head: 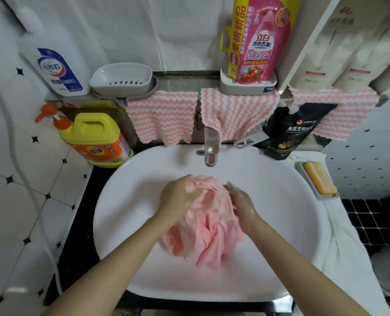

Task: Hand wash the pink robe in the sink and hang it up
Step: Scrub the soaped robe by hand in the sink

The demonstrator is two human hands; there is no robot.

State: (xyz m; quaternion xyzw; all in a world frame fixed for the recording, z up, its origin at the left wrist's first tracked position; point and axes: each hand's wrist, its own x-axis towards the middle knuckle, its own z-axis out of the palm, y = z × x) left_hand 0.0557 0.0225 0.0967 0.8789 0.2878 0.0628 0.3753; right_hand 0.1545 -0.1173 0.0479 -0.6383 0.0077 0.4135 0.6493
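1. On my head feed I see the pink robe (203,224) bunched into a wet mound in the middle of the white sink (280,213), below the spout of the chrome faucet (211,147) but not touching it.
2. The left hand (180,197) lies over the upper left of the bundle, its fingers curled down into the folds and gripping a bunch of fabric. There are flecks of suds on the knuckles.
3. The right hand (242,206) is pressed against the right side of the bundle with its fingers pointing up along the cloth. It is blurred, so I cannot tell whether it pinches the fabric or only pushes on it.
4. The lower folds of the robe trail toward the near side of the basin, between the 2 forearms.
5. A yellow detergent jug (95,140) with an orange pump stands at the sink's left rear corner.
6. An orange soap bar (319,179) sits in a dish on the right rim, and a black pouch (289,131) stands behind it.
7. Pink-and-white striped cloths (162,117) hang from the shelf behind the faucet.
8. On the shelf are an empty grey soap dish (121,78) and a pink refill pouch (258,37).
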